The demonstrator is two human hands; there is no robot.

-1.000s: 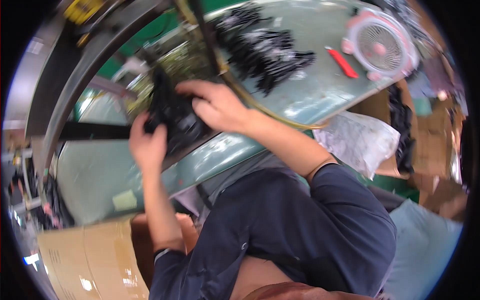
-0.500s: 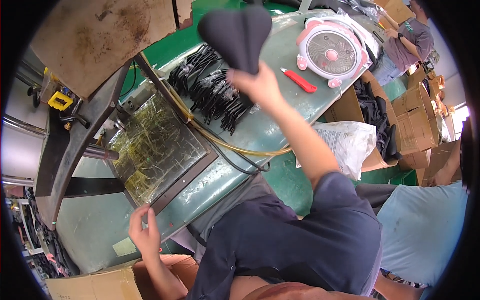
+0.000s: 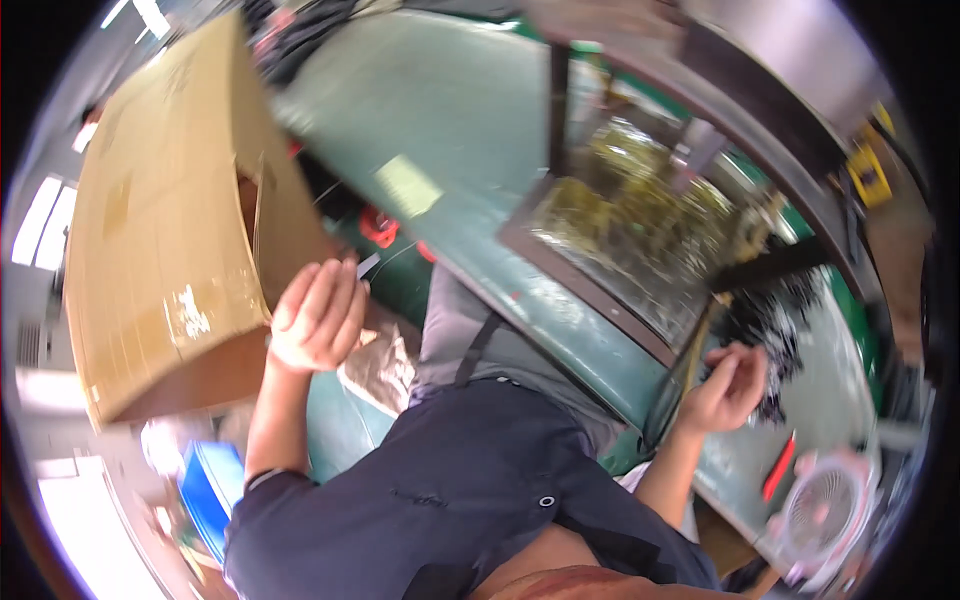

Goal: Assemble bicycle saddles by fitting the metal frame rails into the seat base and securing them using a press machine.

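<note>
My left hand is raised beside a large cardboard box, its fingers stretched and loosely bent. Nothing shows in it; whether it touches the box's edge I cannot tell. Over the near edge of the green table, my right hand hangs with loosely curled fingers and no visible object in them. Just beyond it lies a pile of thin black strips, partly hidden behind the machine frame. A red cutter knife rests on the table nearby.
A dark metal frame stands over a plate covered in yellowish film. At the lower right stands a pink-and-white fan. A pale paper square lies near the table edge. A blue bin is at lower left.
The view has swung left, bringing the large box in. My right hand held a black bicycle saddle up; now the saddle is out of sight and that hand is lowered. My left hand has left the plate's corner.
</note>
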